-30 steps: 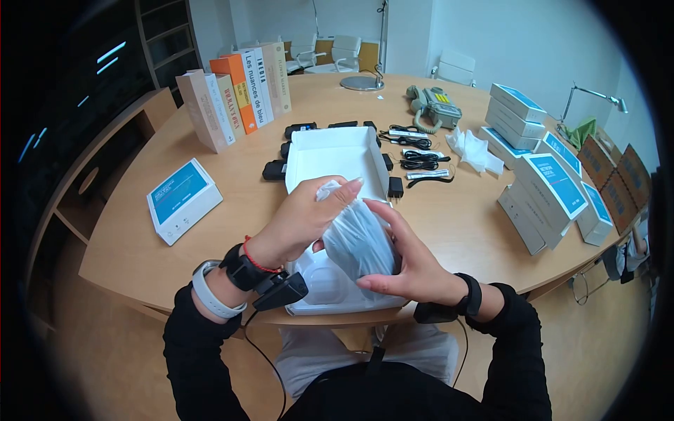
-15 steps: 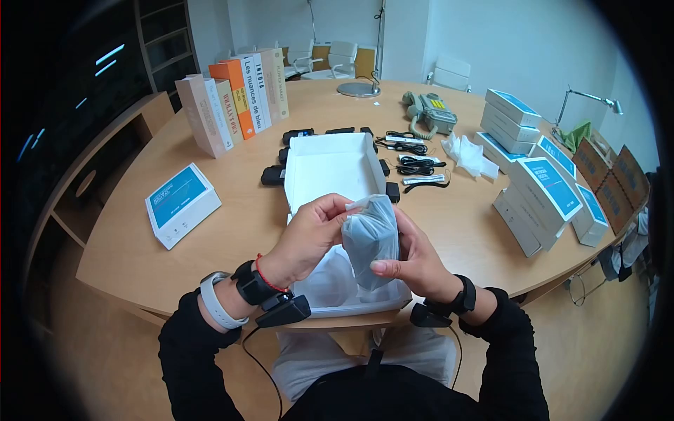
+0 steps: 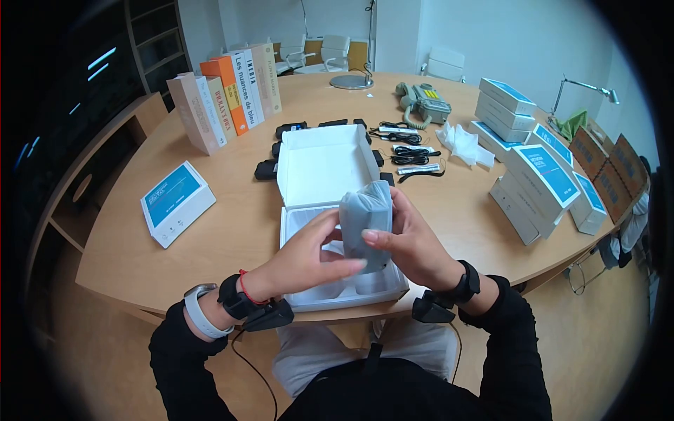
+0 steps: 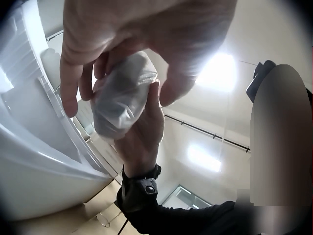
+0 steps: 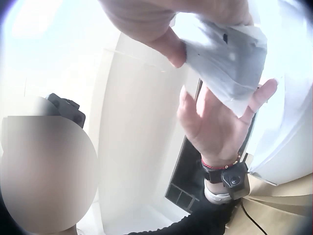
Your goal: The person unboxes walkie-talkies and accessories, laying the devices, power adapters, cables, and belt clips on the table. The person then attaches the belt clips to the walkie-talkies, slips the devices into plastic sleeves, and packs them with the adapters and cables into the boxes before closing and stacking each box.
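My right hand [image 3: 425, 245] grips a bundle wrapped in thin whitish plastic [image 3: 365, 221], its thumb across the near face and its fingers behind. What lies inside the wrapping is hidden. My left hand [image 3: 298, 256] is at the bundle's left side with thumb and fingers spread apart. In the right wrist view the left palm faces the bundle [image 5: 225, 63], fingers right at its edge. Below both hands stands an opened white box [image 3: 323, 168], its lid tipped back and a moulded white tray [image 3: 326, 291] in its base.
Black adapters [image 3: 267, 170] lie around the lid, with bundled black cables [image 3: 414, 154] to its right. Crumpled white wrapping [image 3: 463, 145], a telephone [image 3: 425, 104] and stacked blue-and-white boxes [image 3: 537, 189] are further right. A row of books [image 3: 228, 98] and another blue-topped box [image 3: 177, 200] stand left.
The bundle has been turned more upright in the right hand. The left hand, which pinched its top end, has let go and moved down to its left side.
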Motion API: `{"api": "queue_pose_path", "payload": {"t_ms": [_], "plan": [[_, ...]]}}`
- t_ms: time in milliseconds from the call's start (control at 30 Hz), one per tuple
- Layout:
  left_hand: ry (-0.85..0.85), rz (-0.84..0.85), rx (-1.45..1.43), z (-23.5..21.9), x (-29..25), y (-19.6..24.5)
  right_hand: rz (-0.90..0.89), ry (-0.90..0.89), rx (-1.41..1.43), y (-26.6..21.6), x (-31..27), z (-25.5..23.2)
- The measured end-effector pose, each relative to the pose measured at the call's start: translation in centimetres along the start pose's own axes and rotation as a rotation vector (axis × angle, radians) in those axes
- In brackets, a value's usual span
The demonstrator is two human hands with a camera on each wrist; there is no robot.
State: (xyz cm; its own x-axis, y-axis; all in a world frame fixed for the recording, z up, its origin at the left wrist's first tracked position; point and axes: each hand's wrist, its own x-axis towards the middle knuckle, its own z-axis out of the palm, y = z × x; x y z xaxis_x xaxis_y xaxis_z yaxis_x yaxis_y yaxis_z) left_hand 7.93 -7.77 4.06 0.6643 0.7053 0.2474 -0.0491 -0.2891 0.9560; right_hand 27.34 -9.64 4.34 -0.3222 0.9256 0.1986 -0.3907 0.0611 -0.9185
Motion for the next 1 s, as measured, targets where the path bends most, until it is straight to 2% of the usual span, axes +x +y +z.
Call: {"api": "queue_pose_path", "payload": {"t_ms": [100,233,267,333,433,467,533,567,600,633,700,767,800,867,900,967,1000], "plan": [[0.044,-0.095,0.087,-0.1,0.6,0.5,-0.034,-0.021,-0.098,-0.4,0.4,0.7],[0.063,-0.215,-0.079,0.2,0.5,1.7,0.019,-0.085,-0.243,-1.3,1.0,0.0],[0.060,-0.215,-0.078,0.1,0.5,1.5,-0.017,-0.074,-0.245,-1.3,0.9,0.0],[0.088,-0.062,0.037,0.1,0.5,0.6,-0.046,-0.064,-0.251,-1.1,0.7,0.0],[0.108,-0.029,0.025,0.2,0.4,-0.1,-0.090,-0.068,-0.253,-1.0,0.7,0.1],[0.110,-0.032,0.026,0.3,0.3,0.0,-0.037,-0.099,-0.335,-1.4,0.8,0.0],[0.058,-0.175,-0.050,0.3,0.2,0.5,0.024,-0.134,-0.410,-2.6,0.9,-0.4],[0.061,-0.184,-0.054,0.1,0.2,0.5,0.106,-0.158,-0.559,-3.4,0.9,-0.6],[0.018,-0.190,0.049,-0.1,0.2,0.5,0.190,-0.182,-0.707,-3.6,0.9,-0.8],[-0.027,-0.192,0.151,-0.3,0.4,0.6,0.199,-0.182,-0.703,-3.5,1.0,-0.9],[-0.044,-0.178,0.215,-1.3,0.2,0.6,0.143,0.010,-0.730,-3.3,1.1,-1.3],[0.150,0.139,0.919,-3.2,-0.6,0.2,0.214,0.068,-0.689,-3.6,1.4,-2.0],[0.154,0.142,0.917,-4.3,-0.9,-0.1,0.276,0.044,-0.780,-3.9,1.5,-2.1],[0.411,0.343,1.383,-5.9,-1.3,-0.7,0.376,-0.038,-0.979,-4.1,1.5,-2.1],[0.407,0.340,1.381,-6.3,-1.3,-0.9,0.380,-0.037,-0.976,-3.8,1.6,-2.1],[0.358,-0.157,1.067,-6.7,-1.4,-1.0,0.365,-0.274,-1.146,-3.2,2.0,-1.8],[0.358,-0.158,1.065,-6.6,-1.4,-1.2,0.392,-0.304,-1.151,-3.2,2.3,-1.5]]}}
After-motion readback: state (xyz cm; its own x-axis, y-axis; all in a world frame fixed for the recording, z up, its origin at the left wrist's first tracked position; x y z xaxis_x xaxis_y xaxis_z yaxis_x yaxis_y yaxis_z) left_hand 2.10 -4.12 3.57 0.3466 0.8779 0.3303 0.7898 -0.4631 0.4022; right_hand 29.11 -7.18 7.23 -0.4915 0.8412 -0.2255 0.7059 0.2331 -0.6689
